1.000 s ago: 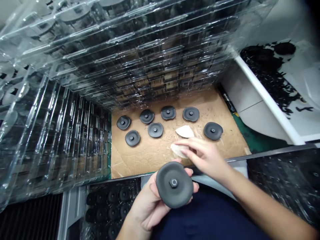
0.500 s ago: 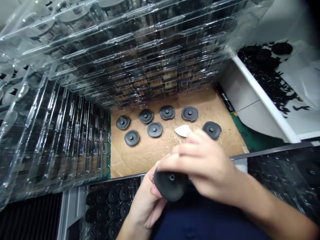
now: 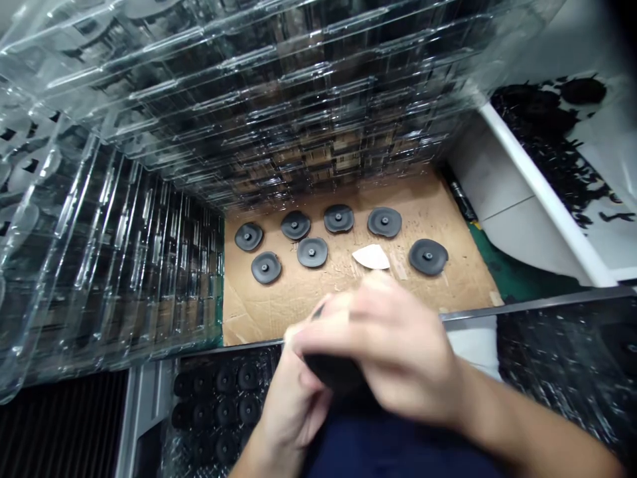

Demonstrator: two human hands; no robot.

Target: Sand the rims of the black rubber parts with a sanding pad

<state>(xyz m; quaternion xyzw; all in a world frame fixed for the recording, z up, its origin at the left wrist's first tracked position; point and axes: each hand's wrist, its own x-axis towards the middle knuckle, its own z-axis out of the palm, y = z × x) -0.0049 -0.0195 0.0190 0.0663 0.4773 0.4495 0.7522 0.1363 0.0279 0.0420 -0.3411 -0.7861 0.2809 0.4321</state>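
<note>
My left hand [image 3: 291, 408] holds a dark grey rubber disc [image 3: 332, 372] from below, near my lap. Over the disc lies my right hand [image 3: 388, 352], blurred, fingers curled down on its top face and hiding most of it. Beyond the hands, several like discs [image 3: 312, 252] with a small centre stud lie on a sheet of brown cardboard [image 3: 298, 299]. A white wedge-shaped scrap [image 3: 371, 257] lies among them.
Tall stacks of clear plastic trays [image 3: 199, 106] rise behind and to the left of the cardboard. A tray of black discs [image 3: 219, 398] sits at lower left. A white-edged bin with black scraps [image 3: 557, 146] stands at right.
My right hand came from the cardboard onto the disc in my left hand and now covers it. The white piece that it touched before is out of sight.
</note>
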